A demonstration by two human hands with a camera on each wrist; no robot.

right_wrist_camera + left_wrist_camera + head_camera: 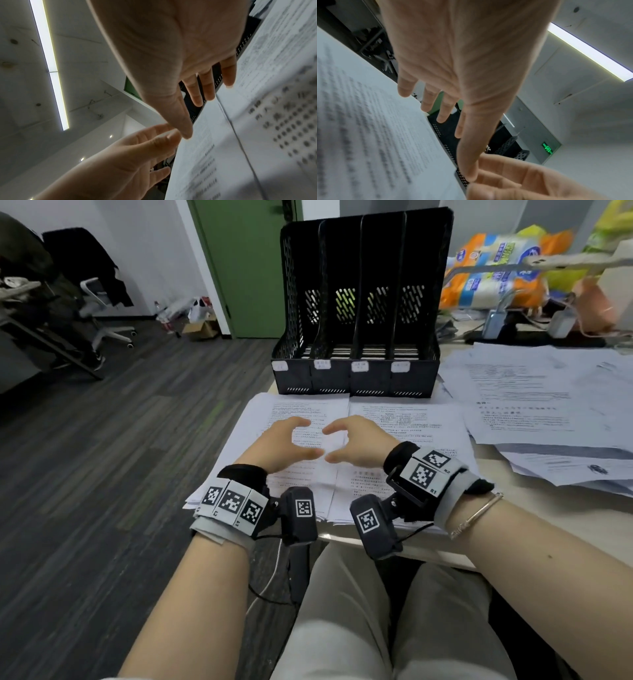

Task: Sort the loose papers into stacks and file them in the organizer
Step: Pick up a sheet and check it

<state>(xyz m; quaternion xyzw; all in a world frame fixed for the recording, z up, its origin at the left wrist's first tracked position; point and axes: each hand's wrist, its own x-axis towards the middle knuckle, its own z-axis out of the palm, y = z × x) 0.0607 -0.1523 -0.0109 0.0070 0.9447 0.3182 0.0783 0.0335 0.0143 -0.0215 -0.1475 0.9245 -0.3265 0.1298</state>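
Left hand (pixel 277 445) and right hand (pixel 359 445) hovering side by side above two stacks of printed papers, fingers loosely spread and gently curved, holding nothing; thumb tips almost meeting, index fingertips likewise close. Left stack (pixel 301 405) and right stack (pixel 411 419) lying edge to edge at the near left corner of the tabletop (pixel 534 518), running from the near edge up to the organizer. Black mesh organizer (pixel 356 378) standing upright just behind both stacks at the left edge, four slots, each with a small white label (pixel 359 367) on its front. Loose pile of papers (pixel 534 398) spread untidily to the right, overlapping. Bright plastic packages (pixel 496 268) farther back on the right.

From the left wrist view, straight fingers (pixel 428 100) over a blurred printed sheet (pixel 368 121).
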